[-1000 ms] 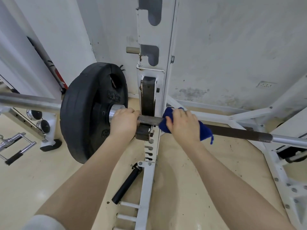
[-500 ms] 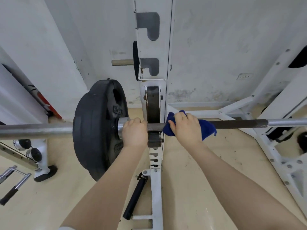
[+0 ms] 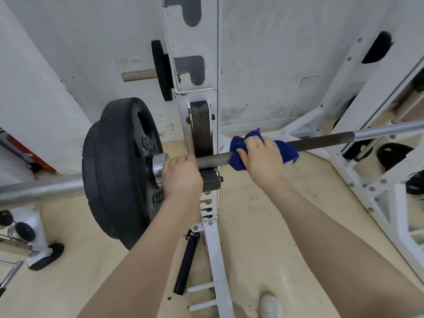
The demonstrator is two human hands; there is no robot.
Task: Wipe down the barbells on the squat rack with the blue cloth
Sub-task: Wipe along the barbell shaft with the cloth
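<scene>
At the far left, the smooth silver sleeve of the barbell (image 3: pixel 321 140) comes in from the left edge of the view and goes into a stack of black weight plates (image 3: pixel 119 166). The plates stand upright on the bar, just left of the white upright of the squat rack (image 3: pixel 213 226). A shiny collar of the bar shows on the inner face of the plates.

The left hand (image 3: pixel 181 177) is closed around the bar right beside this collar, between the plates and the rack upright. Its fingers are curled over the top of the bar, and the knuckles point away from the camera.

Behind the hand, the bar rests in the dark hook of the upright. Higher on the upright, a small black plate (image 3: pixel 161 70) sits on a storage peg. Below, on the beige floor (image 3: pixel 263 226), a black handle (image 3: pixel 185 265) leans against the base of the rack.

To the right of the upright, the right hand (image 3: pixel 261 157) grips the blue cloth (image 3: pixel 286 151), which is wrapped around the dark knurled part of the bar. The fingers are curled tightly over cloth and bar together, and blue folds stick out on both sides of the hand. There is a ring on one finger.

Further right, the bar becomes smooth and silver and runs on to the right edge of the view, passing in front of more white rack frame.
</scene>
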